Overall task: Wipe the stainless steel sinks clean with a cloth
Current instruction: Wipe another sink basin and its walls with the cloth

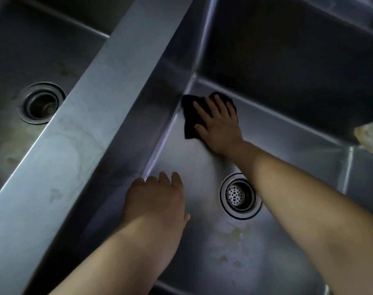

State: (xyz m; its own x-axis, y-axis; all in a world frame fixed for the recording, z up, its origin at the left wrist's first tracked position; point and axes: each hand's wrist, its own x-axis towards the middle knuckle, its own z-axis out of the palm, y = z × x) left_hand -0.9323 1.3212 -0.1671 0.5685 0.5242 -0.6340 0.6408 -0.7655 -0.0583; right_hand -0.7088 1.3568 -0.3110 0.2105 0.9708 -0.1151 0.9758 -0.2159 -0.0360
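I look down into two stainless steel sinks. In the right sink (pixel 287 128) a black cloth (pixel 189 122) lies on the floor at the far left corner. My right hand (pixel 218 124) presses flat on the cloth with fingers spread. My left hand (pixel 158 196) hovers or rests lower down near the sink's left wall, fingers relaxed, holding nothing. The right sink's drain strainer (pixel 240 195) lies between my two forearms. Yellowish stains (pixel 230 237) mark the floor below the drain.
A wide steel divider (pixel 79 124) runs diagonally between the basins. The left sink (pixel 21 50) has a dark open drain (pixel 42 103) and faint stains. A pale object (pixel 371 137) pokes in at the right edge.
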